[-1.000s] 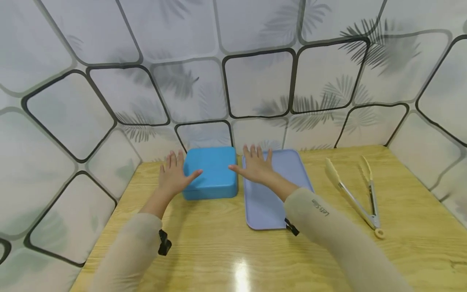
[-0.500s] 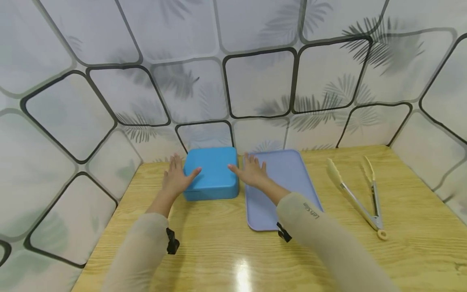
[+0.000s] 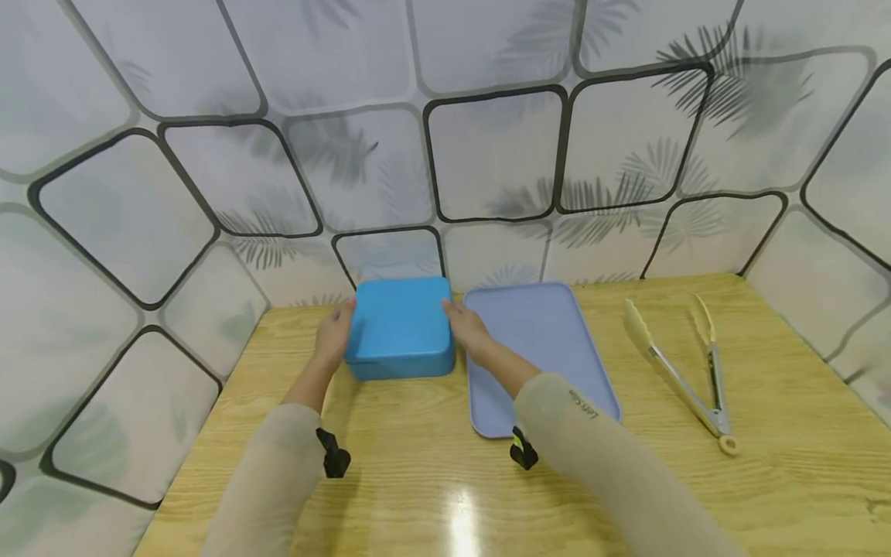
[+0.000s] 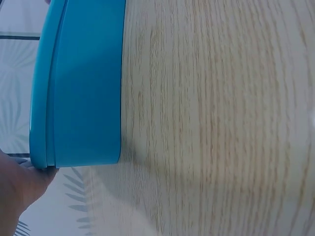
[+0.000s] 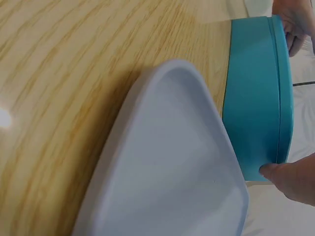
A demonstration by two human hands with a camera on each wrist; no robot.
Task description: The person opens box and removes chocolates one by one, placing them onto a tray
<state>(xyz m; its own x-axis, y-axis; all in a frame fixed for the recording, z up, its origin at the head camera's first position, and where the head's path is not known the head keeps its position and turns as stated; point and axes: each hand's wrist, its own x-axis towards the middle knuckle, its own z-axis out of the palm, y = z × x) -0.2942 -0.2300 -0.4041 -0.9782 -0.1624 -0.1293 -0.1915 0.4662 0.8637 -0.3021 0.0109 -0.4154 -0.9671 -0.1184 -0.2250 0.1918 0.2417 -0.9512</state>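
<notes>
A blue lidded box stands at the back of the wooden table. My left hand grips its left side and my right hand grips its right side, both at the lid's edge. In the left wrist view the box sits flat on the wood, with my left hand at its lid seam. The right wrist view shows my right thumb on the box at the lid's rim, and my left hand's fingers curled round the far side.
A lavender tray lies just right of the box, under my right forearm, almost touching it. Cream-tipped metal tongs lie further right. Patterned panels wall in the table at the back and on both sides.
Both hands, held flat and spread beside the box before, have closed in onto its left and right sides. The box and tray have hardly moved.
</notes>
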